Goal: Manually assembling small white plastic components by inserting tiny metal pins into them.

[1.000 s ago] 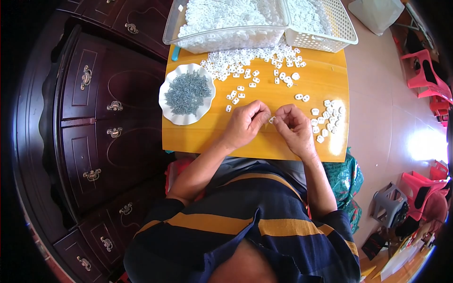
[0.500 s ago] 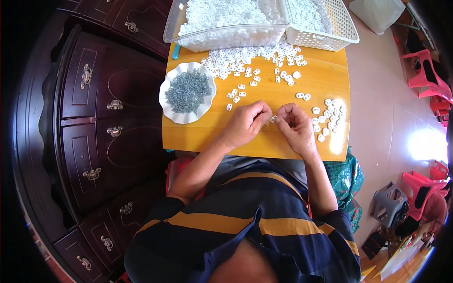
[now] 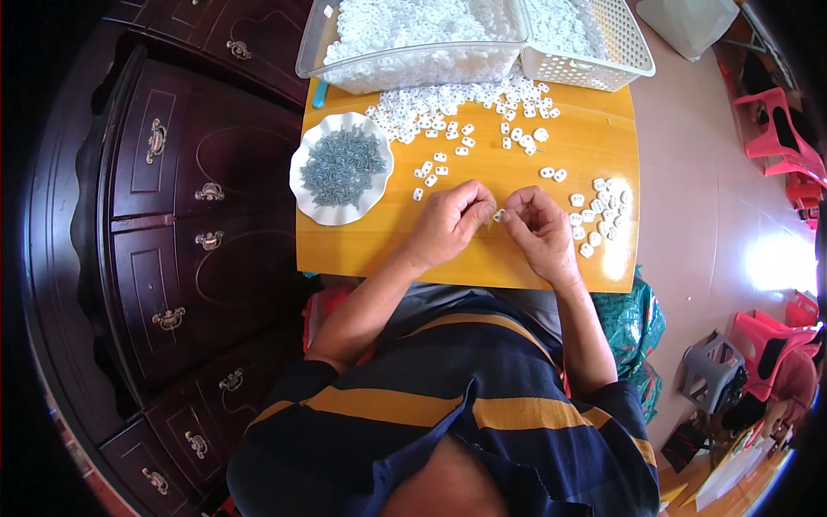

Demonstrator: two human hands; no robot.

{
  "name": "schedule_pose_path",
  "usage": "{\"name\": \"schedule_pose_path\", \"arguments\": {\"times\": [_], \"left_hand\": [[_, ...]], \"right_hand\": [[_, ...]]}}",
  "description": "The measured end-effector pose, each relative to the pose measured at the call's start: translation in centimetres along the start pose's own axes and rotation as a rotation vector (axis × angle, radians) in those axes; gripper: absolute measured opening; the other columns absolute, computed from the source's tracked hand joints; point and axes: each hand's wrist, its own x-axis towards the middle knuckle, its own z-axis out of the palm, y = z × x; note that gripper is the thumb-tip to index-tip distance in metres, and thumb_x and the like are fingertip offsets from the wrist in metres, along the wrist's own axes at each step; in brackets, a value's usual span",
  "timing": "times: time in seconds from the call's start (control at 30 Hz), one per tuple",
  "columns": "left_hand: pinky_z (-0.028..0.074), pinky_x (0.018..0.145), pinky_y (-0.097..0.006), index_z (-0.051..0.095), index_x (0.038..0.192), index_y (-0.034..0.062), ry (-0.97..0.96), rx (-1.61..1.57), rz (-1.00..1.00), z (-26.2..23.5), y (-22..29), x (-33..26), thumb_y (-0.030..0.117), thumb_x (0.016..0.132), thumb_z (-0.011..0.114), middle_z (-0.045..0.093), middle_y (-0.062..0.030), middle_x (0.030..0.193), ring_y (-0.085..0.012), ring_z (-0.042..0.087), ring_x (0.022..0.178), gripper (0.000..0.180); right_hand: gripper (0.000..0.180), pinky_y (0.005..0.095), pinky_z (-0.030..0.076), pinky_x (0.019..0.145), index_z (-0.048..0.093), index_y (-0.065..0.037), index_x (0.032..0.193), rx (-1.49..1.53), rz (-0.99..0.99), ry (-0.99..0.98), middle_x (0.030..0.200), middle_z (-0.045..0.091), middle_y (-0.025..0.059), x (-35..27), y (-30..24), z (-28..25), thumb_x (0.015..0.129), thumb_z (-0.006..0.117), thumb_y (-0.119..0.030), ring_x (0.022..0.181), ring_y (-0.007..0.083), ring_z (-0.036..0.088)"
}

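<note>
Over the near middle of the wooden table, my right hand (image 3: 543,231) pinches a small white two-holed plastic piece (image 3: 500,215) at its fingertips. Close beside it on the left, my left hand (image 3: 452,222) has thumb and forefinger pressed together; whatever lies between them is too small to make out. Left of my hands, a white scalloped dish (image 3: 301,191) holds a heap of small grey screws (image 3: 343,165). Similar white pieces (image 3: 431,112) lie spread across the far part of the table, and a separate cluster of white pieces (image 3: 607,211) sits right of my right hand.
A clear plastic bin (image 3: 422,62) heaped with white pieces stands at the table's far edge, beside a white perforated basket (image 3: 590,71). Dark wooden drawers (image 3: 155,155) rise on the left. Green bags (image 3: 633,319) and pink chairs (image 3: 767,345) are at the right.
My two hands stay almost in place, fingertips close together. The white piece at my right fingertips has turned slightly.
</note>
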Motion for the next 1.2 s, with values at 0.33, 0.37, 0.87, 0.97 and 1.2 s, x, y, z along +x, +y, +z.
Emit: {"name": "schedule_pose_path", "arguments": {"times": [0.33, 0.37, 0.87, 0.97, 1.2], "left_hand": [[0.050, 0.066, -0.025, 0.063, 0.097, 0.0007, -0.018, 0.007, 0.002, -0.1, 0.1, 0.0, 0.011, 0.104, 0.062, 0.065, -0.0014, 0.078, -0.0079, 0.059, 0.072, 0.012], [0.050, 0.066, -0.025, 0.063, 0.097, 0.0006, -0.015, 0.012, -0.001, 0.0, 0.1, 0.0, 0.011, 0.104, 0.062, 0.065, -0.0013, 0.078, -0.0076, 0.059, 0.072, 0.013], [0.054, 0.066, -0.031, 0.069, 0.111, 0.0037, 0.038, 0.100, 0.060, 2.6, 0.7, 4.8, 0.012, 0.095, 0.071, 0.073, -0.0117, 0.086, -0.0176, 0.069, 0.070, 0.019], [0.057, 0.071, -0.043, 0.070, 0.114, 0.0062, 0.027, 0.405, 0.258, 3.6, 1.1, 6.5, 0.014, 0.091, 0.070, 0.072, -0.0103, 0.094, -0.0318, 0.071, 0.081, 0.024], [0.058, 0.077, -0.044, 0.072, 0.116, 0.0088, 0.050, 0.671, 0.350, 5.4, 0.4, 8.4, 0.021, 0.096, 0.065, 0.070, -0.0118, 0.105, -0.0343, 0.071, 0.088, 0.024]], "right_hand": [[0.011, 0.0175, 0.040, 0.060, 0.060, -0.003, 0.100, 0.177, -0.008, 0.022, 0.081, 0.059, -0.0056, -0.1, 0.5, 1.0, 0.095, 0.068, 0.002, 0.069, -0.0006, 0.050], [0.012, 0.0171, 0.040, 0.061, 0.059, -0.003, 0.100, 0.198, 0.012, 0.021, 0.082, 0.058, -0.0058, -0.2, 0.8, 1.0, 0.095, 0.068, 0.003, 0.071, -0.0006, 0.050], [0.008, 0.0211, 0.044, 0.066, 0.066, -0.007, 0.104, 0.479, 0.143, 0.204, 0.089, 0.062, -0.0028, -2.6, 0.5, -2.4, 0.100, 0.060, -0.004, 0.072, 0.0060, 0.055], [0.010, 0.0219, 0.042, 0.065, 0.065, -0.008, 0.106, 0.768, 0.218, 0.276, 0.085, 0.062, -0.0001, -2.8, 0.5, -3.0, 0.098, 0.060, -0.005, 0.070, 0.0101, 0.055], [0.017, 0.0229, 0.044, 0.067, 0.063, -0.009, 0.108, 0.996, 0.223, 0.226, 0.087, 0.062, -0.0011, -2.7, 0.9, -3.9, 0.093, 0.067, -0.004, 0.072, 0.0103, 0.056]]}}
